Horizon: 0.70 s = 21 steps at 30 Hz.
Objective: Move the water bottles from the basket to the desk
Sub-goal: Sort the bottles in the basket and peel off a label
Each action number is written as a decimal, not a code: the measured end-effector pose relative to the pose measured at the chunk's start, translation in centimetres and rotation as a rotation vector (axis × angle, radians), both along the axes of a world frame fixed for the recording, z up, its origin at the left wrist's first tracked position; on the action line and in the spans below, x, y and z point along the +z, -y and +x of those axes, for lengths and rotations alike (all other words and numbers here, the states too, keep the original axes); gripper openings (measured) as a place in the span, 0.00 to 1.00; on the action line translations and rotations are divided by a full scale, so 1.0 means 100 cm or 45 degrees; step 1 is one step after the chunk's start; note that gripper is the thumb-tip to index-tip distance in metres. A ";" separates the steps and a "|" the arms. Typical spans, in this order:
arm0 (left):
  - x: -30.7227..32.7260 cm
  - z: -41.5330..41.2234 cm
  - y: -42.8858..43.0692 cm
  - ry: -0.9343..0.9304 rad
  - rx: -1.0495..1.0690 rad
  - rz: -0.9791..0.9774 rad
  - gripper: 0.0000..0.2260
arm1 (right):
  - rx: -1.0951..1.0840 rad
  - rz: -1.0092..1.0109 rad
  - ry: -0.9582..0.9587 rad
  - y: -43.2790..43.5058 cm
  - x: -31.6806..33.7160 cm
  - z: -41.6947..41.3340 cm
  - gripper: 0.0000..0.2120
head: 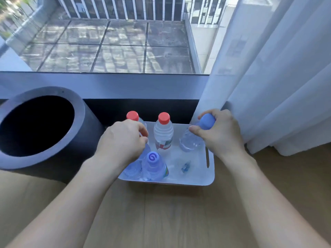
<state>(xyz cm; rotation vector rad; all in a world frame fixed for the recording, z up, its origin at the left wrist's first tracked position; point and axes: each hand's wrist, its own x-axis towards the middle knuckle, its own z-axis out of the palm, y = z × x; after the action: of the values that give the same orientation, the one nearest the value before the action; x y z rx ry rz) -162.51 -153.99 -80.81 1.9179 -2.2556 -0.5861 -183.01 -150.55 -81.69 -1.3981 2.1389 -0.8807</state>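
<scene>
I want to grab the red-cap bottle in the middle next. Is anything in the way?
No. The middle red-cap bottle stands free in the basket, between the left hand and right hand, both busy gripping other bottles.

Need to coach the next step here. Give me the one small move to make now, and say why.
Probably lift the right hand straight up: it is closed around the blue-capped bottle at its cap, and that bottle sits by the white basket's far right corner, apart from the others. The left hand is among the left bottles, but its grip is hidden.
</scene>
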 end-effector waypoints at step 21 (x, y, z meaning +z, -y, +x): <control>-0.029 0.024 0.012 0.164 -0.131 0.252 0.13 | 0.210 0.603 0.084 0.027 -0.059 0.034 0.11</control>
<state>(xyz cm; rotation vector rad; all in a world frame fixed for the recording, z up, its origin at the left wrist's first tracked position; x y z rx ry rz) -160.09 -155.23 -83.69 1.9891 -2.4729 -0.7454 -179.62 -153.20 -87.63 -1.2521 1.9765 -0.3214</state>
